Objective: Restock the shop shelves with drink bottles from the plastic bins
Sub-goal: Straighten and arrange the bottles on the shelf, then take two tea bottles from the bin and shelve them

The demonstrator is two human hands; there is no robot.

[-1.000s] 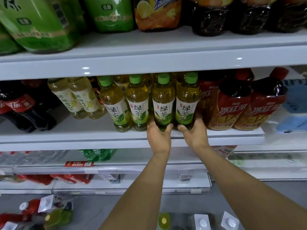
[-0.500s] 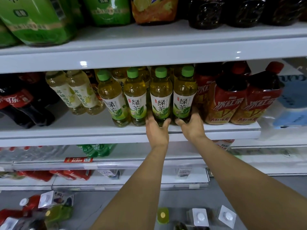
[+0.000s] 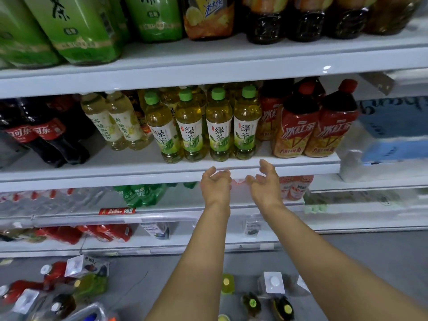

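Observation:
Several green-tea bottles with green caps (image 3: pixel 218 126) stand upright in a row at the front of the middle shelf (image 3: pixel 139 174). My left hand (image 3: pixel 215 184) and my right hand (image 3: pixel 265 180) hang just below and in front of that shelf's edge, side by side. Both hands are empty with fingers loosely apart, clear of the bottles. More drink bottles and cartons (image 3: pixel 273 283) lie on the floor at the bottom of the view, some among several bottles at the lower left (image 3: pixel 58 288).
Cola bottles (image 3: pixel 44 133) and pale tea bottles (image 3: pixel 115 126) stand left of the green tea, red iced-tea bottles (image 3: pixel 317 126) right. Large green bottles (image 3: pixel 78 28) fill the top shelf. Lower shelves hold water and red packs (image 3: pixel 104 232).
Both hands let go of the two rightmost green-tea bottles and drew back down below the shelf edge. The bottles stay standing in the row.

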